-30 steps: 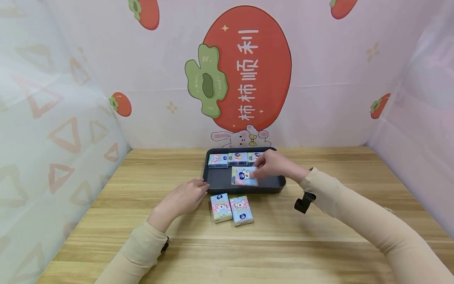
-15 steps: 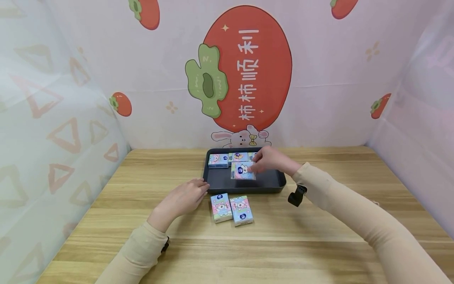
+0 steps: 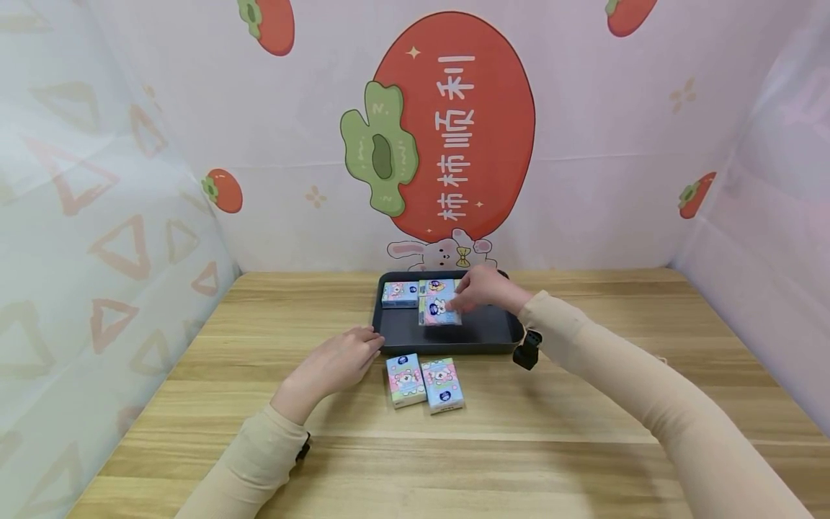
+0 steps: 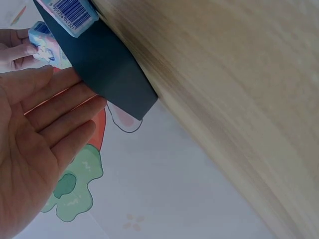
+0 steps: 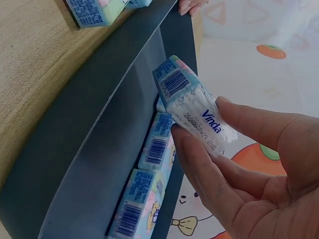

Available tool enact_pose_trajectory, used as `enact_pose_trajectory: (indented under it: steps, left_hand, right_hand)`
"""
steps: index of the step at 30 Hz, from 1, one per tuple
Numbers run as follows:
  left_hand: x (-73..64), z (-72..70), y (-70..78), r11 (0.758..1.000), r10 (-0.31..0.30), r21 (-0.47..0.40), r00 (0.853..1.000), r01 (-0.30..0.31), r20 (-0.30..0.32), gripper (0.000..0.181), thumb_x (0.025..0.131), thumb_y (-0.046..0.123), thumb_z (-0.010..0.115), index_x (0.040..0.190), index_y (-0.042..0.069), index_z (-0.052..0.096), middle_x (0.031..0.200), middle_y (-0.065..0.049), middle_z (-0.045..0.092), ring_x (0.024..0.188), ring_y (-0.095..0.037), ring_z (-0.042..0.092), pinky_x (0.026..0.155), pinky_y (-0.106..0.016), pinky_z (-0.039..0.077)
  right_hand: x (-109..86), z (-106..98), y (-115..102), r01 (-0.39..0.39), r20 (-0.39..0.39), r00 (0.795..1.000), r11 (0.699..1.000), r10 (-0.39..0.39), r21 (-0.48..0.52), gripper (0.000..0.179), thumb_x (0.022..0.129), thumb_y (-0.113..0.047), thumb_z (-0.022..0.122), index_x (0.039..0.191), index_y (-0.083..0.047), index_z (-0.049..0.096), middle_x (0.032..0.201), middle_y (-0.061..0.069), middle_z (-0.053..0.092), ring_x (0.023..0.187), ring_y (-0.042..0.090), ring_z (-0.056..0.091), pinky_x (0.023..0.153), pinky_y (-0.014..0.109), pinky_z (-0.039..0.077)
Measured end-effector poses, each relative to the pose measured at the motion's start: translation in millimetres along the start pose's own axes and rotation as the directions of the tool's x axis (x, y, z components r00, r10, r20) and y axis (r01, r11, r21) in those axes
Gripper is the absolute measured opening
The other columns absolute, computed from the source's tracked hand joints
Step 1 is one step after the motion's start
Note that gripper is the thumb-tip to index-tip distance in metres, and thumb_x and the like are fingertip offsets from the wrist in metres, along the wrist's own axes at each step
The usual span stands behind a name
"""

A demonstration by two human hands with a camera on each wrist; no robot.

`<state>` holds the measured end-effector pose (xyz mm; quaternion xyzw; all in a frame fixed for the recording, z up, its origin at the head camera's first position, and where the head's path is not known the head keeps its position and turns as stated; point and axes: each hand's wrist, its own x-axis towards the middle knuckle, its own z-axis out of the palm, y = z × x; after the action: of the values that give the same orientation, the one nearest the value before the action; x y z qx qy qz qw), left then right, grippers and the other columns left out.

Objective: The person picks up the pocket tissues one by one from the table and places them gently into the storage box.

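Observation:
My right hand (image 3: 486,287) pinches a small pastel pack of tissues (image 3: 436,311) over the dark tray (image 3: 405,337). In the right wrist view, thumb and fingers grip the Vinda tissue pack (image 5: 197,107) by its white end, tilted above the tray. My left hand (image 3: 337,359) rests its fingertips at the tray's left front corner. Those fingers look straight in the left wrist view, touching the tray (image 4: 114,74). Along the tray's back lie a left tissue pack (image 3: 399,293) and a middle one (image 3: 433,286); a third is mostly hidden behind my right hand.
Two more tissue packs, a left one (image 3: 406,380) and a right one (image 3: 443,386), lie side by side on the wooden table (image 3: 402,468) just before the tray. Behind it hangs a backdrop (image 3: 298,122) with persimmon drawings.
My right hand has moved left with the tissue pack, first lifting it slightly toward the back; it now overlaps the middle pack. My left hand has stayed at the tray corner.

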<state>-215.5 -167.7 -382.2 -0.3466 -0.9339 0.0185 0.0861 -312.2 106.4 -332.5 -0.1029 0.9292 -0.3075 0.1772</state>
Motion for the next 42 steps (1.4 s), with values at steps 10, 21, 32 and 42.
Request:
enact_pose_trajectory:
  steps: [10,21,32,42]
  left_hand:
    - [0.2,0.8,-0.3,1.0,0.003,-0.002,1.0,-0.003,0.002,0.026,0.094,0.011,0.055,0.113,-0.003,0.066,0.115,-0.02,0.065,0.109,-0.032,0.062,0.095,-0.042,0.053]
    - [0.0,0.6,-0.7,1.0,-0.005,-0.006,1.0,0.005,0.005,0.027,0.094,0.011,0.055,0.114,-0.003,0.066,0.116,-0.02,0.065,0.11,-0.032,0.062,0.094,-0.042,0.053]
    - [0.5,-0.7,-0.2,1.0,-0.012,-0.017,1.0,0.012,0.009,0.027,0.095,0.011,0.054,0.114,-0.003,0.066,0.116,-0.02,0.065,0.11,-0.032,0.062,0.094,-0.043,0.053]
    - [0.7,0.7,-0.1,1.0,-0.007,-0.005,1.0,0.007,0.0,0.027,0.095,0.011,0.054,0.115,-0.003,0.066,0.116,-0.019,0.065,0.11,-0.032,0.062,0.094,-0.042,0.053]
  right_hand:
    - [12.1,7,0,-0.036,0.004,0.999,0.999,0.036,0.001,0.05,0.078,-0.033,0.078,0.115,-0.001,0.067,0.102,0.011,0.072,0.085,0.02,0.071,0.091,0.035,0.055]
    - [21.9,11,-1,-0.086,0.067,0.994,0.992,0.08,0.087,0.041,0.08,-0.03,0.076,0.109,-0.001,0.07,0.097,0.008,0.072,0.088,0.019,0.069,0.09,0.034,0.056]
    - [27.2,12,-2,-0.134,0.082,0.989,0.98,0.123,0.147,0.04,0.079,-0.029,0.077,0.106,-0.002,0.07,0.095,0.008,0.072,0.083,0.018,0.07,0.084,0.029,0.057]
    - [32.7,17,3,-0.151,0.11,0.985,0.967,0.131,0.204,0.034,0.081,-0.026,0.076,0.102,0.0,0.07,0.093,0.011,0.073,0.085,0.022,0.071,0.088,0.034,0.057]
